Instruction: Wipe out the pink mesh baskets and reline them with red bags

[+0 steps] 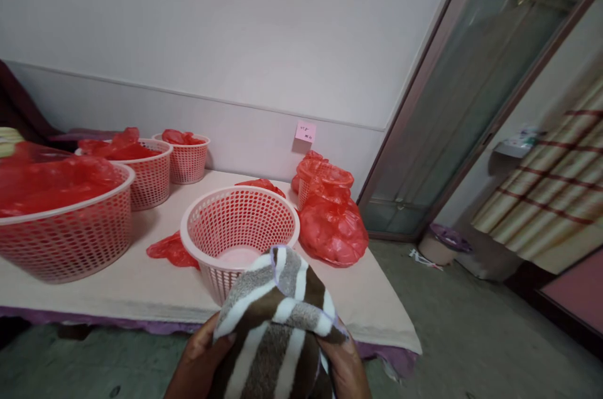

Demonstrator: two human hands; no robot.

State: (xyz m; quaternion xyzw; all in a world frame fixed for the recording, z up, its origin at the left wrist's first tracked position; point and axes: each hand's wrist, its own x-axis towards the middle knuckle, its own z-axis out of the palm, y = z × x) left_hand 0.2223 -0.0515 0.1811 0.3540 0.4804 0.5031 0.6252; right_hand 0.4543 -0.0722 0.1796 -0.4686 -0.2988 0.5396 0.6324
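Between my two hands is a fuzzy striped cloth (264,349) in brown, grey and white with a thin purple edging, bunched and folded over itself. My left hand (202,355) grips its left side, thumb on top. On the other side, my right hand (346,361) is closed on the right edge, its fingers partly hidden under the fabric. The cloth's top overlaps the near rim of a pink perforated plastic basket (211,261); I cannot tell whether they touch. The part of the basket's inside that shows holds nothing.
More pink baskets with red plastic bags stand left: a large one (70,235), a middle one (151,182) and a small one (188,163). A bulging red bag (334,229) sits right on the cloth-covered table (372,305). A pink note (305,132) is on the wall; a bin (438,245) stands on the floor.
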